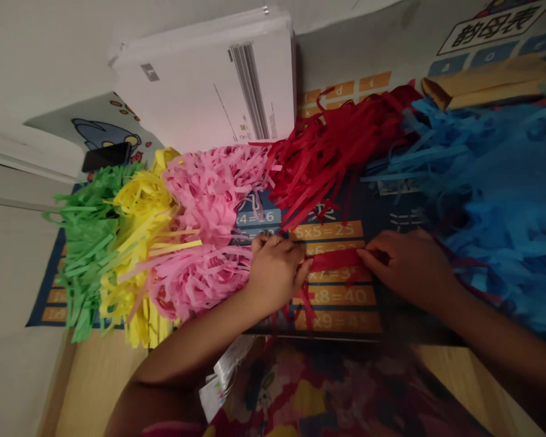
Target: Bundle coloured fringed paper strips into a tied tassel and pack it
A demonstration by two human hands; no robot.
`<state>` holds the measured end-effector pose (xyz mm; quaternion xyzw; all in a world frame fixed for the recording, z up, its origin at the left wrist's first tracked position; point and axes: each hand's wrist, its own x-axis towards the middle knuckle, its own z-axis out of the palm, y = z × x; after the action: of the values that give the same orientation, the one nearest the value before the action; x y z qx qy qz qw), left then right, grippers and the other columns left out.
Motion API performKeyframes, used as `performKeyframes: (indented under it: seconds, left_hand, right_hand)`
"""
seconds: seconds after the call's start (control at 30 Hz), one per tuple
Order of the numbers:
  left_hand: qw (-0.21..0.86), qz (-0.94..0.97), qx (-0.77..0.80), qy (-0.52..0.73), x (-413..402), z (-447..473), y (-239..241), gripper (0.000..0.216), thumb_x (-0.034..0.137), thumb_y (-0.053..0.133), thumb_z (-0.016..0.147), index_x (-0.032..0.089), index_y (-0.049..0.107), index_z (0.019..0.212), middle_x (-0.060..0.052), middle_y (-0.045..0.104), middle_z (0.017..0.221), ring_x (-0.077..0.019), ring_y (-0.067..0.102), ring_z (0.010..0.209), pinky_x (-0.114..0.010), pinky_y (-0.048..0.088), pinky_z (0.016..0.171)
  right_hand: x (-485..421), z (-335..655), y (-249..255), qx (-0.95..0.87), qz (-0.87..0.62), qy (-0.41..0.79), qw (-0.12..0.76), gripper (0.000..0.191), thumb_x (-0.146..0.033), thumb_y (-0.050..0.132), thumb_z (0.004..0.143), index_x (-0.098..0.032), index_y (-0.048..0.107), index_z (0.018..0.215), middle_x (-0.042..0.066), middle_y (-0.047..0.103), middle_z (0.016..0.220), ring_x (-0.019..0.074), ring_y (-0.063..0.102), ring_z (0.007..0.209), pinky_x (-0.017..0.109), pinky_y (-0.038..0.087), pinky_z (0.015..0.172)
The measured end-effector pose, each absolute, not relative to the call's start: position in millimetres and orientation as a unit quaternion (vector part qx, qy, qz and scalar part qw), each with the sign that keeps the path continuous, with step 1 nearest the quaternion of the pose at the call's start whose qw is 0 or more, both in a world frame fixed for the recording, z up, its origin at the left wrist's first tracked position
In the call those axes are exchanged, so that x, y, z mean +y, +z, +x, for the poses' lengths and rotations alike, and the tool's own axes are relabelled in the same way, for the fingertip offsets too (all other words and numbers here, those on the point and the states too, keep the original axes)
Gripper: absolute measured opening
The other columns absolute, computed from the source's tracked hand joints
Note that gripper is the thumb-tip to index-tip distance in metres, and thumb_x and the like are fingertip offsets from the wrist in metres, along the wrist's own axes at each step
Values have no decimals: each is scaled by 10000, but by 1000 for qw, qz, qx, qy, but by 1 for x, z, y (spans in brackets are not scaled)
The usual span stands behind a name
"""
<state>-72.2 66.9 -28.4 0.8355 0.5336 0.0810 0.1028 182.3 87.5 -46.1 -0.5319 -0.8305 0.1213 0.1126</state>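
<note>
My left hand [275, 270] and my right hand [407, 264] rest on a dark mat printed with multiplication tables [341, 297]. Between them lies a short bundle of red paper strips [334, 260]. Each hand pinches one end of it, fingers closed on the paper. A big pile of red strips [337, 152] lies just behind, with a pink pile [209, 206] to its left and a blue pile [495, 188] to its right.
Yellow strips [139, 224] and green strips [88, 237] lie at the far left. A white cardboard box [209, 79] stands at the back, with a black phone [105, 156] beside it. A brown paper packet [491, 82] sits at the back right.
</note>
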Motion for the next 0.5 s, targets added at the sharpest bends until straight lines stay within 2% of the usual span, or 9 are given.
performKeyframes:
  seconds: [0.13,0.2,0.3,0.37,0.5]
  left_hand:
    - [84,833,541,82,67,-73,-30,247,399,596,938,195,692,839,-53,690,816,-246,575,844,-426,331,799]
    - [50,851,513,101,67,-75,-30,185,361,604,943,204,694,980,-63,708,948,-251,573,925,-433,342,841]
    - [-1,910,401,106,65,-76,-25,175,257,568,970,244,675,1107,-36,713,1080,-236,548,1035,-450,327,942]
    - [-24,930,353,96,63,-74,-21,171,239,553,973,231,685,1082,-25,720,1066,-227,544,1037,-472,303,1004]
    - [-52,926,364,86,59,-64,-16,241,351,540,955,182,712,942,-47,707,964,-247,545,1023,-534,244,1110]
  right_hand:
    - [86,182,-40,-829,-538,85,129,266,-341,572,934,-195,645,724,10,666,698,191,585,624,364,290,688]
    - [82,179,-31,-839,-520,40,154,201,-309,564,941,-189,674,822,36,712,815,212,619,731,382,303,730]
    - [73,173,-22,-900,-403,15,164,145,-221,552,944,-203,688,993,42,739,1021,234,625,962,429,298,879]
    - [72,171,-23,-930,-334,5,157,149,-188,546,938,-190,683,995,47,742,1025,224,613,971,444,276,924]
    - [81,171,-30,-934,-325,-19,148,161,-156,532,937,-183,671,859,34,742,918,191,589,867,420,267,892]
